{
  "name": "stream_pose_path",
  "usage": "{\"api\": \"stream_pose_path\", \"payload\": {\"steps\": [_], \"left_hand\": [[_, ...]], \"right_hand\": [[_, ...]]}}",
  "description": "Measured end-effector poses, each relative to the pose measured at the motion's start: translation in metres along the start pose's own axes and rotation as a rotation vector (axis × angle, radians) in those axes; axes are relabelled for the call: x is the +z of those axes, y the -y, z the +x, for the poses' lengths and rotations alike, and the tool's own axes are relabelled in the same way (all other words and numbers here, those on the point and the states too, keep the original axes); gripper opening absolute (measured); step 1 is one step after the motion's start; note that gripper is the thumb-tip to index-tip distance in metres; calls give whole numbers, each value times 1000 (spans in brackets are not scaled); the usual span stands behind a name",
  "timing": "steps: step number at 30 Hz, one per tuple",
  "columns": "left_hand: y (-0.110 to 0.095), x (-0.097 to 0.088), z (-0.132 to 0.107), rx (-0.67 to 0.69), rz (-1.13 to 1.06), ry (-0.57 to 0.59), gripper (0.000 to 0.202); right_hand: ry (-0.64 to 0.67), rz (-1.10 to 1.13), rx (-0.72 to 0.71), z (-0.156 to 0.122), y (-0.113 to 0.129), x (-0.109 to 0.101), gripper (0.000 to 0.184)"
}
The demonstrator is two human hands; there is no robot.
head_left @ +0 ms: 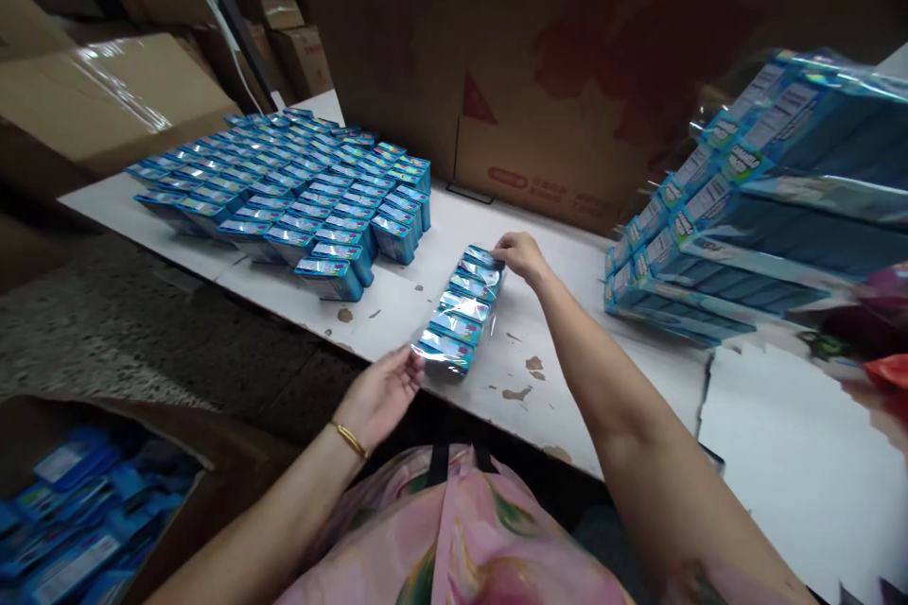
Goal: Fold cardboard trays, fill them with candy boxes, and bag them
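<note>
Head view: open left hand (379, 399) touches one end of a plastic-wrapped row of blue boxes (460, 310); curled right hand (521, 257) clasps the other.

boxes (458, 310) between left hand (379, 397), right hand (521, 257)

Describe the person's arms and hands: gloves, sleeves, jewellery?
No gloves: the left hand and right hand are bare, as are the forearms. A thin gold bangle circles the left wrist. A pink floral garment with two black straps shows below the arms.
</note>
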State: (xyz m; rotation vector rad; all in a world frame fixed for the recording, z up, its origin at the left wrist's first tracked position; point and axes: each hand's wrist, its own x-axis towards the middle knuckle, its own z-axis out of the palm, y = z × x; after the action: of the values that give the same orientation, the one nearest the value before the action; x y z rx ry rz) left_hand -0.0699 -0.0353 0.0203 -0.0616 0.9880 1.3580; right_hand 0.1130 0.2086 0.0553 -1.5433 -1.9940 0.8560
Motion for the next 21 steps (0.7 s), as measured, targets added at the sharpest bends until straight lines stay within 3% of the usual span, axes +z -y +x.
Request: {"api": "stream_pose_path", "payload": {"steps": [3, 5, 8, 10, 13, 16, 19, 21], "left_hand": [[-37, 10, 23, 156, 237, -38, 7], [-60, 19, 39, 250, 351, -47, 6], [-83, 26, 57, 312, 382, 6, 8], [-89, 23, 61, 365, 337, -16, 14], [-88, 11, 60, 290, 383, -12, 35], [-82, 2, 58, 158, 516, 73, 48], [-72, -8, 64, 61, 531, 121, 43], [-65, -16, 72, 2, 561, 121, 31]], "right_hand": [[-23, 100, 85, -46, -18, -24, 13], [-6, 296, 143, -85, -29, -33, 16], [16, 593, 208, -138, -45, -29, 20], [-47, 766, 281, -159, -58, -18, 22], [-152, 973, 418, -167, -78, 3, 25], [-46, 1013, 495, -164, -92, 21, 31], [101, 934, 474, -161, -97, 31, 32], [107, 835, 413, -161, -97, 34, 28]]}}
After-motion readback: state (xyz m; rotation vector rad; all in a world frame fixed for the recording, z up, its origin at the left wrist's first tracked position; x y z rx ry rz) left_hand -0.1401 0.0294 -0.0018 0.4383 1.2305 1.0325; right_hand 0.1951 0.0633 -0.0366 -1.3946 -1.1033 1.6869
